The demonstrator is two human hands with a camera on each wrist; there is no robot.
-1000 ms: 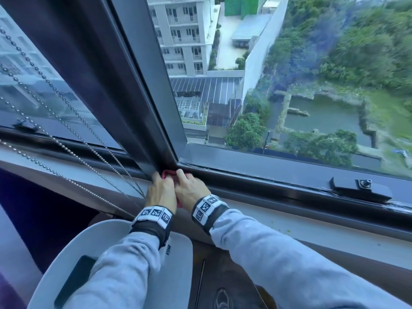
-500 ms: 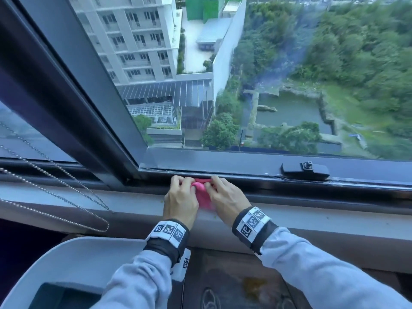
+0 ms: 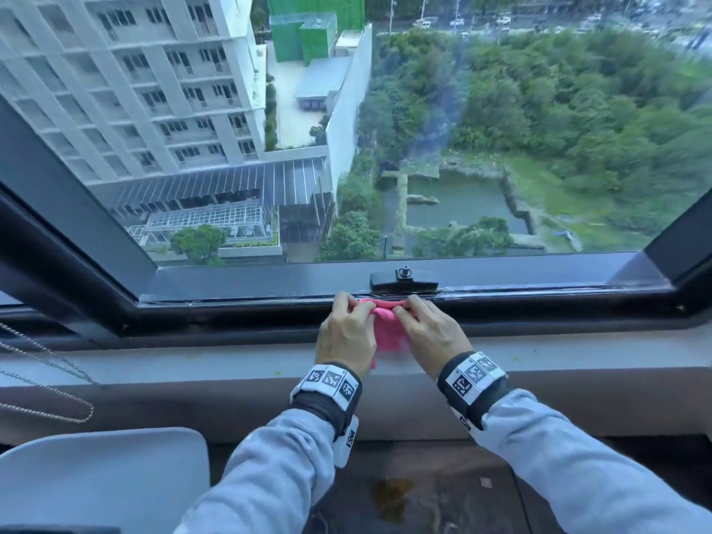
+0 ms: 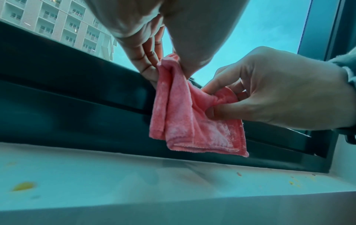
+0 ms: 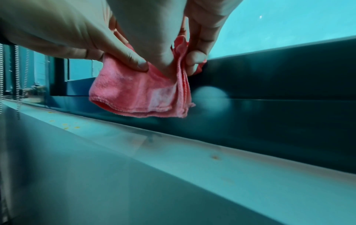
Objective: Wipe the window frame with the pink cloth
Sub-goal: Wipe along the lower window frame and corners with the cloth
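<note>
A small pink cloth, soft and fuzzy like microfibre with stitched hems, was held folded against the bottom rail of a dark, smooth metal window frame. It was pinched at its upper edge from both sides: the left hand gripped the left part between thumb and fingertips, and the right hand gripped the right part the same way. The two hands were set close together, with only the cloth between them. The lower folds of the cloth hung loose just above a pale, flat sill, which was dotted with small yellowish specks. A black, blocky window latch was seen on the rail just behind the hands. A beaded metal chain was draped at the far left.
</note>
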